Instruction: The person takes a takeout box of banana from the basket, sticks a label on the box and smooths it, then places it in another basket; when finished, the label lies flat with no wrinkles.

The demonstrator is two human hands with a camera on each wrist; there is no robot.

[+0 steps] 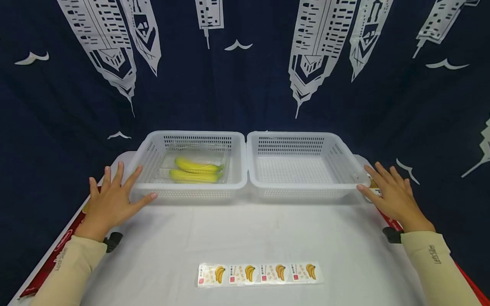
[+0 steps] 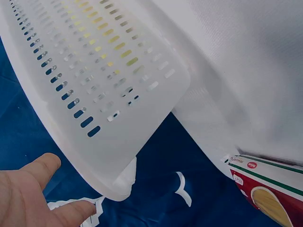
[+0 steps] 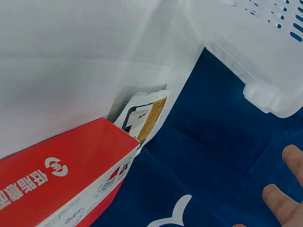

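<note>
My left hand (image 1: pixel 111 204) is spread with straight fingers beside the near left corner of the left white basket (image 1: pixel 191 187). In that basket lies a clear plastic tray (image 1: pixel 164 163) with two yellow bananas (image 1: pixel 197 165). On the other side, my right hand (image 1: pixel 394 197) spreads its fingers by the near right corner of the right white basket (image 1: pixel 302 185), whose inside shows only its slotted floor and walls. Neither hand holds anything; whether the fingertips touch the baskets I cannot tell. A strip of banana labels (image 1: pixel 260 274) lies flat on the table in front.
A red pasta package (image 2: pixel 270 189) stands at the table's left edge. Along the right edge are a red box (image 3: pixel 71 165) and a white packet (image 3: pixel 144 116). The white table (image 1: pixel 245 231) ends at a dark blue printed cloth (image 1: pixel 229 93) behind the baskets.
</note>
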